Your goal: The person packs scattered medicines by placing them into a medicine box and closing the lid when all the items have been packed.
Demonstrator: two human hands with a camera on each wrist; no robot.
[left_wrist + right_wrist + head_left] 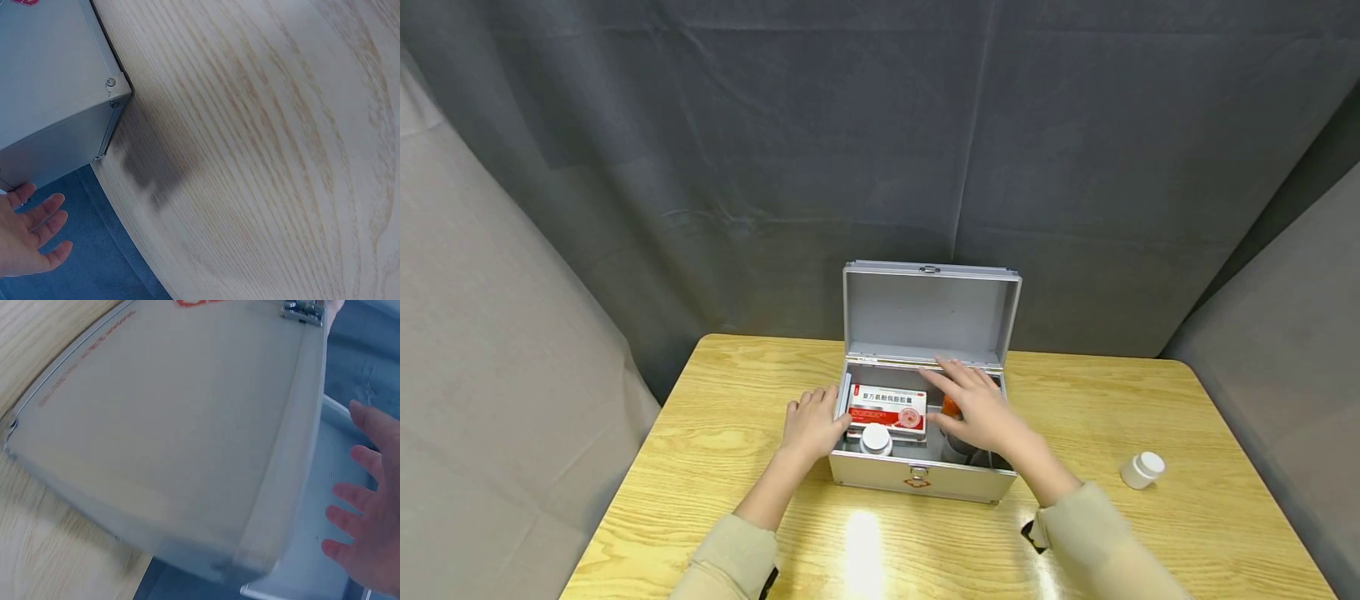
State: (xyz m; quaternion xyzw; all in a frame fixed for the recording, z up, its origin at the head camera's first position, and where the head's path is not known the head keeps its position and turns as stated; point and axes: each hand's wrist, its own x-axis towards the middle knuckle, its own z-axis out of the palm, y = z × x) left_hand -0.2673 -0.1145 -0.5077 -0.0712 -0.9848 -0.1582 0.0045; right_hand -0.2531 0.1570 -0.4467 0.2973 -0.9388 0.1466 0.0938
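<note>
A silver first-aid case (880, 472) stands on the table with its lid (929, 310) raised. Inside lie a red-and-white medicine box (887, 400), a white-capped bottle (876, 438) and, partly hidden under my right hand, an orange item (951, 407). My left hand (814, 423) is at the case's left rim, its thumb towards the inside; in the left wrist view its fingers (50, 228) spread loosely beside the outer wall. Over the right half of the case, my right hand (973, 410) hovers with fingers spread, nothing in its grasp.
A small white bottle (1142, 470) stands on the wooden table (1097, 417), right of the case. Behind the table hangs a dark grey curtain (820, 167), with lighter cloth (490, 333) at both sides.
</note>
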